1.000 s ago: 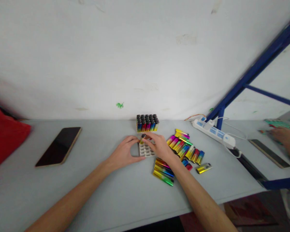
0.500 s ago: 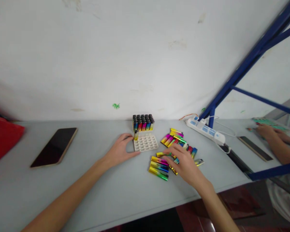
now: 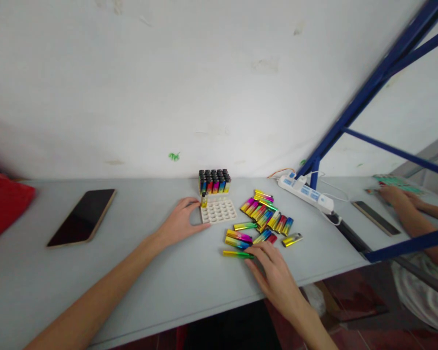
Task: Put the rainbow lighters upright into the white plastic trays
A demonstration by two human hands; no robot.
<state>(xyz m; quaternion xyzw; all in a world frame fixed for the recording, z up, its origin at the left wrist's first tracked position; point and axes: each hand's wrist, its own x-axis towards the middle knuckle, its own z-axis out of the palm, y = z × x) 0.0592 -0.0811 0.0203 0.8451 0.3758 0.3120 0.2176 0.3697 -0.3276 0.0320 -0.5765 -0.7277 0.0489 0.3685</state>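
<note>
A white tray (image 3: 219, 212) with rows of holes lies on the table, one yellow lighter (image 3: 204, 201) upright in its far left corner. My left hand (image 3: 182, 219) holds the tray's left side, forefinger by that lighter and thumb at the near corner. My right hand (image 3: 273, 272) pinches the right end of a yellow-green lighter (image 3: 235, 253) lying at the near side of the loose pile. More shiny multicoloured lighters (image 3: 261, 209) lie scattered right of the tray. Behind it, a block of black-topped lighters (image 3: 214, 182) stands in close rows.
A phone (image 3: 82, 216) lies at the left, near a red cloth-like item (image 3: 3, 204). At the right are a white power strip (image 3: 306, 193), a blue metal frame (image 3: 350, 116) and a dark flat bar (image 3: 375, 218). Beyond the frame, another person's hands (image 3: 396, 197) work over green boards.
My right hand has moved from over the pile towards the table's front edge and now grips the yellow-green lighter, which has turned slightly. The left hand stays at the tray.
</note>
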